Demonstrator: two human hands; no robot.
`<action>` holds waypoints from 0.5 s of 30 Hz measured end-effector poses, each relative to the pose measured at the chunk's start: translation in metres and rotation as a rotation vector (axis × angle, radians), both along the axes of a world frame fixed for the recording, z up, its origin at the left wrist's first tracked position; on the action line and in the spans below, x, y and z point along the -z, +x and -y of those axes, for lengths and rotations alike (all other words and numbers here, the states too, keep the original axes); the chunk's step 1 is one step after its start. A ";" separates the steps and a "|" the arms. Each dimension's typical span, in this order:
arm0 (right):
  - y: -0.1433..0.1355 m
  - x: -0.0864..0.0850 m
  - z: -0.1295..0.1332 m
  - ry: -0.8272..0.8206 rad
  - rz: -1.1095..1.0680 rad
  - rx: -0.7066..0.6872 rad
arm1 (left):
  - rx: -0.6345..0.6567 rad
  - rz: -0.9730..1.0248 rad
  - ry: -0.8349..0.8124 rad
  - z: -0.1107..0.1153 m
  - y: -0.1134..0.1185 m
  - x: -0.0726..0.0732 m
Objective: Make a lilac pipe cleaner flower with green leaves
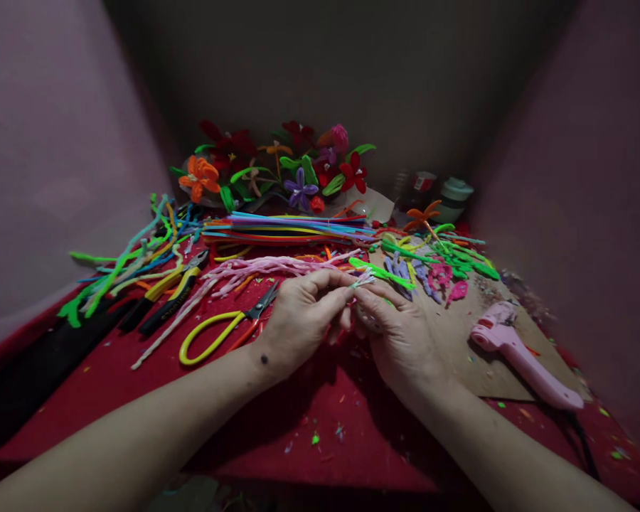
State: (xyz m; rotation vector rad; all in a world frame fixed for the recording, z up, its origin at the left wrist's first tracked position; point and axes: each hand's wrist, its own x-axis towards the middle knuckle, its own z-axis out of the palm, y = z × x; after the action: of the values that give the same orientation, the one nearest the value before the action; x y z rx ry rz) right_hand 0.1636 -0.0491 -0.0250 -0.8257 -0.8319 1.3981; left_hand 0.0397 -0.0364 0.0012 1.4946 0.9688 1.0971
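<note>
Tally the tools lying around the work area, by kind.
Yellow-handled metal scissors: 1
Pliers with yellow-and-black handles: 1
Pink plastic glue gun: 1
Total: 3

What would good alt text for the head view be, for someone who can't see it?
A person's left hand and right hand hold a small bundle of pale strands over a red-covered table. Around them are scissors, pliers, coloured pipe cleaners and a pink glue gun, with fuzzy flowers behind.
</note>
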 end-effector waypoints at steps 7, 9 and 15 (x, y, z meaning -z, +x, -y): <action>0.000 -0.005 0.000 0.031 -0.065 -0.077 | 0.201 0.295 -0.262 -0.005 -0.006 -0.003; 0.000 -0.005 0.000 0.034 -0.093 -0.081 | 0.240 0.335 -0.316 -0.006 -0.007 -0.003; 0.003 -0.004 -0.001 0.005 -0.031 -0.032 | 0.305 0.367 -0.416 -0.010 -0.009 -0.004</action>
State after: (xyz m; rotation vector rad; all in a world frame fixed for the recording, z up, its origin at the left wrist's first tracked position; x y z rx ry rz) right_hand 0.1662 -0.0480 -0.0205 -0.7882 -0.8280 1.4324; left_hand 0.0311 -0.0264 0.0048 1.0156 0.6364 0.8448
